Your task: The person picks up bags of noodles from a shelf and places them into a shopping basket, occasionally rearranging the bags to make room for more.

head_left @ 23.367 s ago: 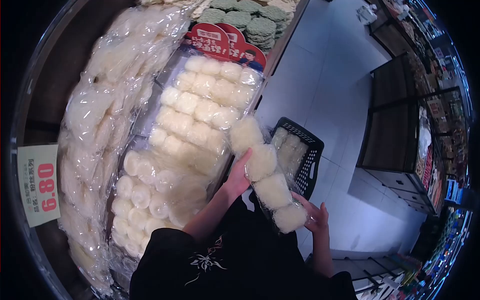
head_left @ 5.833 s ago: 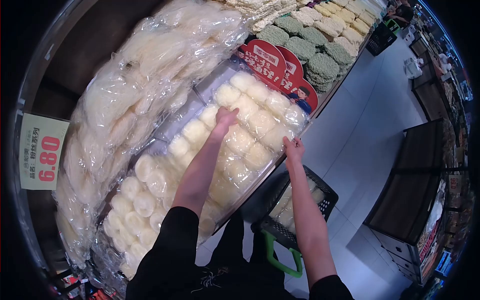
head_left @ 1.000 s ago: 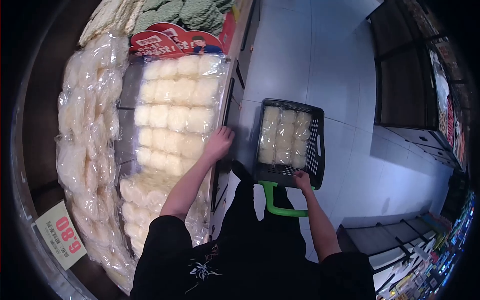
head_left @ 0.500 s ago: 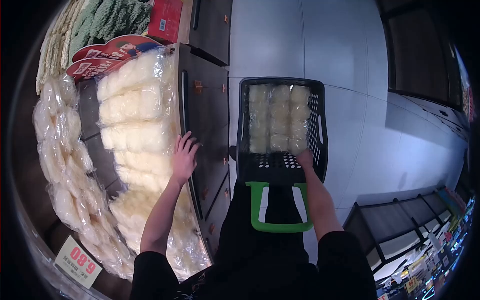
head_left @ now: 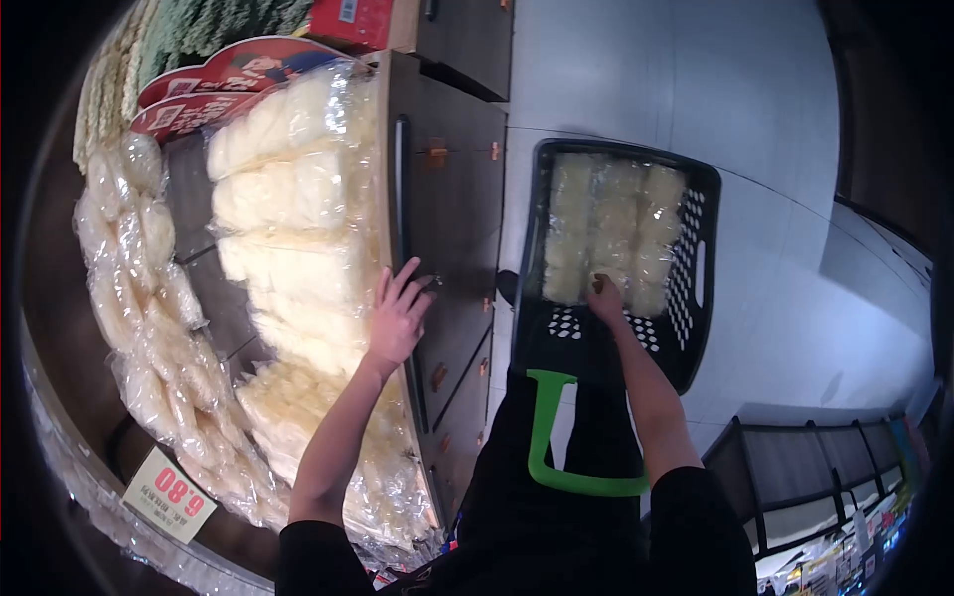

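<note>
My left hand (head_left: pixel 400 313) is open, its fingers spread over the front edge of the wooden display stand (head_left: pixel 397 84), beside its dark rail. Clear-wrapped packs of pale dried noodles (head_left: pixel 283 189) are stacked on the stand to its left. On the floor to the right stands a black plastic shopping basket (head_left: pixel 542 328) with a green handle (head_left: pixel 545 427). Three long packs of the noodles lie in it side by side. My right hand (head_left: pixel 605 300) reaches into the basket, fingers closed at the near end of the middle noodle pack (head_left: pixel 616 214).
More wrapped noodle bundles (head_left: pixel 149 288) lie along the far left. A price sign (head_left: pixel 169 495) reads 6.80. Red display cards (head_left: pixel 214 99) and a red box (head_left: pixel 350 22) stand at the back. Dark shelving (head_left: pixel 815 467) is at lower right.
My right hand has moved from the near end of the right-hand pack to that of the middle pack. The basket and stand sit farther right in view; the green handle is more slanted.
</note>
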Action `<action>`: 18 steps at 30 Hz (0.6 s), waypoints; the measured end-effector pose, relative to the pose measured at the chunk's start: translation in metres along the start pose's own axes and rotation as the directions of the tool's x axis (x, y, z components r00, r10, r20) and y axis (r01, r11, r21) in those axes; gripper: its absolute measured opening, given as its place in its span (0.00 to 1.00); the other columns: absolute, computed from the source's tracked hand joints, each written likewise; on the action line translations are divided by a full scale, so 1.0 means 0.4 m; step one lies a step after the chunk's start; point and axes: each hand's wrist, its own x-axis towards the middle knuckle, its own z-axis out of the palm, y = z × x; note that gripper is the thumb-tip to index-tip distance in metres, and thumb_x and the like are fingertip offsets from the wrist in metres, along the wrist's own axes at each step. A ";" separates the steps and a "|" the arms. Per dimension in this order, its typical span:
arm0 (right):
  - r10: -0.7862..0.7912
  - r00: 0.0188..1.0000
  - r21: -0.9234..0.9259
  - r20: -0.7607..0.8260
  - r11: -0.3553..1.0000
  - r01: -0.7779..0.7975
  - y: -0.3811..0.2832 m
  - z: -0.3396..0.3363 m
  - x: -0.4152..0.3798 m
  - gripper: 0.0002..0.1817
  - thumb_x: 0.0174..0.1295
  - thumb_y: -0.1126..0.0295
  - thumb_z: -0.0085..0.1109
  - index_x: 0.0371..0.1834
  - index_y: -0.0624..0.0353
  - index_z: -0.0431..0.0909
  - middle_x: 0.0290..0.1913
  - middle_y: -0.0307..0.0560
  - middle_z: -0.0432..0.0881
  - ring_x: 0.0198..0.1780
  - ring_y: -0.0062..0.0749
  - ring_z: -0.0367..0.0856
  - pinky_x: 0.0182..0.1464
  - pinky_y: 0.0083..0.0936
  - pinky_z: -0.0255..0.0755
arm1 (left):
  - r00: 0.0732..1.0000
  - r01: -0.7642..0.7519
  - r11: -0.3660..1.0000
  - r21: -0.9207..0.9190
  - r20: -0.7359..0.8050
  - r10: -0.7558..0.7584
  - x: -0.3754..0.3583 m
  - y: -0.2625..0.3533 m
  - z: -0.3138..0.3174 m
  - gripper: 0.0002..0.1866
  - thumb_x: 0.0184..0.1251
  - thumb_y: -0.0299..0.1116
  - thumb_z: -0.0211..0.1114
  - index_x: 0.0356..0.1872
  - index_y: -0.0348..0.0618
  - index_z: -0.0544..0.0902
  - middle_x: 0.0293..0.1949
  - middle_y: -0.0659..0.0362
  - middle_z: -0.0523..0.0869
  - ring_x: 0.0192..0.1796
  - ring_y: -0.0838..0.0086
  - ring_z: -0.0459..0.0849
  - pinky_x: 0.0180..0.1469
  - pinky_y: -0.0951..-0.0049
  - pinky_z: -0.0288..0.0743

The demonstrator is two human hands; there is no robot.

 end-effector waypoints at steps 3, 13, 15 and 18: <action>0.055 0.998 0.019 -0.018 0.998 -0.055 -0.089 0.082 0.024 0.43 0.44 0.56 0.73 0.62 0.68 0.67 0.55 0.63 0.78 0.58 0.53 0.78 0.60 0.39 0.71 | 1.000 -0.009 1.000 0.011 -0.003 0.009 -0.005 -0.008 0.006 0.17 0.47 0.21 0.61 0.40 0.46 0.83 0.56 0.61 0.78 0.73 0.64 0.61 0.75 0.51 0.49; 0.008 0.957 -0.009 -0.291 1.000 -0.011 -0.086 0.175 0.018 0.31 0.45 0.56 0.73 0.45 0.70 0.76 0.41 0.60 0.80 0.42 0.51 0.79 0.46 0.41 0.71 | 1.000 -0.018 0.999 -0.045 0.000 0.018 -0.014 -0.017 -0.001 0.15 0.47 0.22 0.62 0.39 0.46 0.83 0.55 0.62 0.78 0.74 0.64 0.60 0.76 0.50 0.46; -0.096 0.937 0.035 -0.335 0.993 0.114 -0.104 0.137 -0.014 0.29 0.46 0.56 0.73 0.42 0.69 0.76 0.37 0.57 0.80 0.38 0.47 0.79 0.42 0.39 0.71 | 0.999 -0.049 0.998 -0.049 0.013 0.050 -0.016 -0.023 -0.001 0.15 0.47 0.22 0.62 0.40 0.45 0.83 0.54 0.60 0.78 0.74 0.63 0.60 0.77 0.50 0.45; -0.068 0.986 0.172 -0.150 0.981 0.094 -0.200 -0.009 -0.117 0.22 0.54 0.59 0.69 0.41 0.68 0.75 0.33 0.50 0.80 0.33 0.36 0.78 0.39 0.32 0.72 | 0.996 -0.081 0.996 -0.040 -0.030 0.079 -0.019 -0.029 0.005 0.13 0.49 0.24 0.62 0.39 0.43 0.83 0.53 0.58 0.79 0.74 0.62 0.60 0.77 0.51 0.45</action>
